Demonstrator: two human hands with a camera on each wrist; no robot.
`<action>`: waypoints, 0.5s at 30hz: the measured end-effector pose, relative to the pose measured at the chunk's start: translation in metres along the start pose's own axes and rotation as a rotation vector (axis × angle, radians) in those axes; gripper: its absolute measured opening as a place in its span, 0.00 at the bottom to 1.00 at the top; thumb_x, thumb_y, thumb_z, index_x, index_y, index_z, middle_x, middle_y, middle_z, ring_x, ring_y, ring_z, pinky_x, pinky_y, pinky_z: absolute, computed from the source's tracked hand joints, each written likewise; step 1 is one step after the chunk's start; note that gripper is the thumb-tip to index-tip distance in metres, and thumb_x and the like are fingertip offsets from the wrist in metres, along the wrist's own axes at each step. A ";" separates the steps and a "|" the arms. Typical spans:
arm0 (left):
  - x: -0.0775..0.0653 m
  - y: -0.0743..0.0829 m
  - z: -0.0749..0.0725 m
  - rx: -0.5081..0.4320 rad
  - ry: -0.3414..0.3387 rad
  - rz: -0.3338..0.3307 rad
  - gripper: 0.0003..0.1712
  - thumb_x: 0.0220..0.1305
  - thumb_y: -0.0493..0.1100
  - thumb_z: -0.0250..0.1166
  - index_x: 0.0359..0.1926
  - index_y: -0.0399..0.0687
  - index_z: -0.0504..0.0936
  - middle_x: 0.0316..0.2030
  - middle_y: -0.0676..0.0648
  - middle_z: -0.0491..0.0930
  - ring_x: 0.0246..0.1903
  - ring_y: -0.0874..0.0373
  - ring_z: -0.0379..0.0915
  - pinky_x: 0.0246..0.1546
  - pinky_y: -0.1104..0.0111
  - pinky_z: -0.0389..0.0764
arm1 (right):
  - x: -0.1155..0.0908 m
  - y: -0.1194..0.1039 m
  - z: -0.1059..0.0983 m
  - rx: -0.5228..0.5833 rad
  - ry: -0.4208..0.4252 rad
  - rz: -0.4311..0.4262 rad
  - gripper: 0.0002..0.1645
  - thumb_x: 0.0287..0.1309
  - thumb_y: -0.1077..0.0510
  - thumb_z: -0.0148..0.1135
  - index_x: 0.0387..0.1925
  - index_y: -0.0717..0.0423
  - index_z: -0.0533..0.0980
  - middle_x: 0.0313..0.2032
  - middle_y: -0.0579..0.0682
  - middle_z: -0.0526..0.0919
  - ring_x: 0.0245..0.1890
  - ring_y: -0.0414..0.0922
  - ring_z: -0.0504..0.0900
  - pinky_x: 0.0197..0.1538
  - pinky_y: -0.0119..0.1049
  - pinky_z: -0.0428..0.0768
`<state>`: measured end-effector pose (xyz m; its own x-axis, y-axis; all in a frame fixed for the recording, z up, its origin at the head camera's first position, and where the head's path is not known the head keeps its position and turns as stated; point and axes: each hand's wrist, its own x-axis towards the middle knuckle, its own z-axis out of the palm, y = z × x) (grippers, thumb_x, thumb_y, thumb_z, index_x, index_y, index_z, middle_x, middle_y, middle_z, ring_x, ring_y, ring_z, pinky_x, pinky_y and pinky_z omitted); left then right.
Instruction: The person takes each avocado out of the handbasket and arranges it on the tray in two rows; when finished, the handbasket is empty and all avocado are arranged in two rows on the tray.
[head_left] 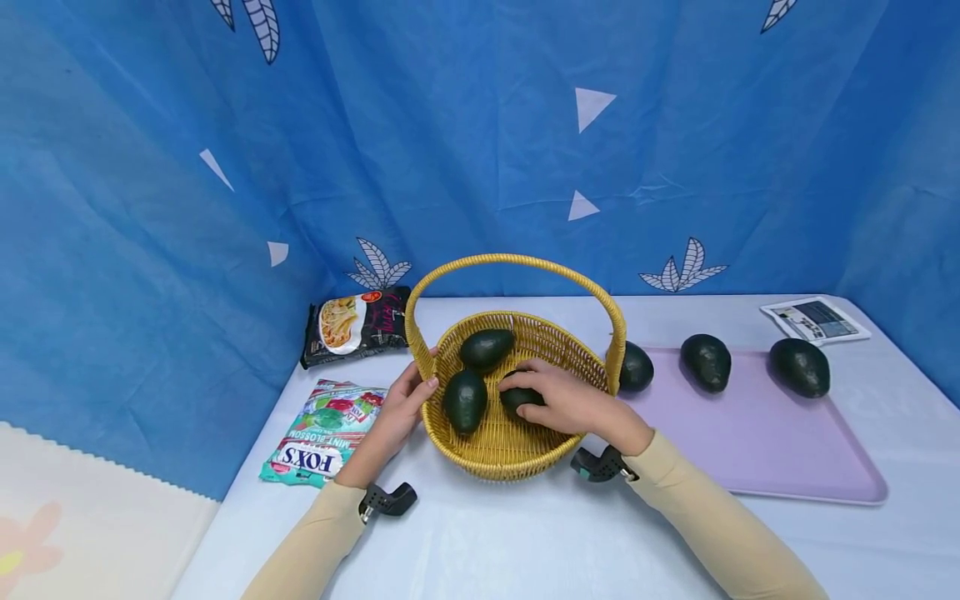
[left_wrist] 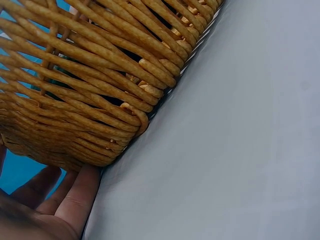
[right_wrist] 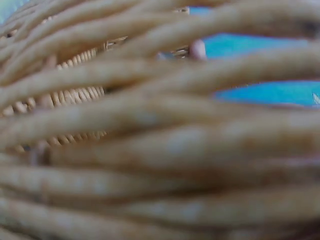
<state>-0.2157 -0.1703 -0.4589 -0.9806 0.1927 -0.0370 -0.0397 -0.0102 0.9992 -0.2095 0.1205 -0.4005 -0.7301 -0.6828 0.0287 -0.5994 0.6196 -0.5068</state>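
Note:
A yellow wicker basket (head_left: 502,462) with a tall arched handle stands mid-table. My left hand (head_left: 400,408) holds its left side, the thumb at the rim; in the left wrist view, the fingers (left_wrist: 80,197) touch the outer wall low down. Inside the basket, my right hand (head_left: 562,398) grips a dark green avocado (head_left: 517,404), partly covered by the fingers. Two more avocados lie to its left, one upper (head_left: 486,348) and one lower (head_left: 465,402). In the right wrist view, blurred basket weave (right_wrist: 150,135) fills most of the frame and hides the right hand's grip.
Right of the basket lies a lilac tray (head_left: 780,450) with avocados along its far side: one near the handle (head_left: 636,368), one central (head_left: 706,363), one right (head_left: 799,367). A white packet (head_left: 816,320) lies behind. Leftward are a black noodle packet (head_left: 356,325) and a Fox's candy bag (head_left: 322,433).

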 end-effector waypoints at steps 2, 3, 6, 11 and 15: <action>0.000 0.000 0.000 0.000 0.001 -0.002 0.34 0.76 0.41 0.55 0.79 0.57 0.59 0.75 0.38 0.61 0.72 0.44 0.61 0.57 0.72 0.82 | 0.001 0.001 0.000 0.016 -0.014 0.006 0.28 0.65 0.60 0.63 0.66 0.48 0.76 0.69 0.64 0.69 0.66 0.61 0.73 0.63 0.55 0.79; 0.000 0.000 0.000 0.001 0.002 -0.003 0.34 0.76 0.41 0.54 0.79 0.57 0.59 0.75 0.38 0.61 0.72 0.44 0.61 0.57 0.72 0.82 | 0.001 0.002 -0.001 0.023 -0.020 0.011 0.28 0.64 0.61 0.64 0.66 0.48 0.75 0.69 0.64 0.69 0.66 0.62 0.73 0.62 0.55 0.79; 0.000 -0.001 0.000 0.004 0.001 -0.001 0.34 0.76 0.41 0.55 0.79 0.57 0.59 0.75 0.38 0.60 0.72 0.43 0.61 0.57 0.72 0.82 | 0.001 0.003 -0.002 0.048 -0.035 0.027 0.31 0.62 0.61 0.66 0.66 0.46 0.75 0.70 0.64 0.68 0.65 0.62 0.74 0.59 0.54 0.81; 0.001 -0.001 0.000 0.000 -0.002 0.005 0.34 0.76 0.41 0.54 0.79 0.56 0.58 0.75 0.38 0.60 0.72 0.43 0.60 0.57 0.74 0.81 | 0.001 0.004 -0.005 0.080 -0.047 0.040 0.31 0.62 0.61 0.67 0.67 0.46 0.74 0.70 0.63 0.68 0.64 0.62 0.74 0.57 0.54 0.81; 0.001 0.000 0.000 -0.007 -0.004 0.011 0.34 0.76 0.40 0.54 0.79 0.55 0.58 0.75 0.38 0.60 0.72 0.43 0.60 0.56 0.76 0.81 | 0.001 0.004 -0.004 0.081 -0.047 0.028 0.31 0.62 0.61 0.67 0.67 0.46 0.74 0.69 0.62 0.69 0.62 0.60 0.75 0.57 0.52 0.81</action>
<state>-0.2162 -0.1702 -0.4590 -0.9801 0.1966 -0.0258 -0.0300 -0.0187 0.9994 -0.2144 0.1239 -0.3988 -0.7289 -0.6841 -0.0262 -0.5488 0.6067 -0.5751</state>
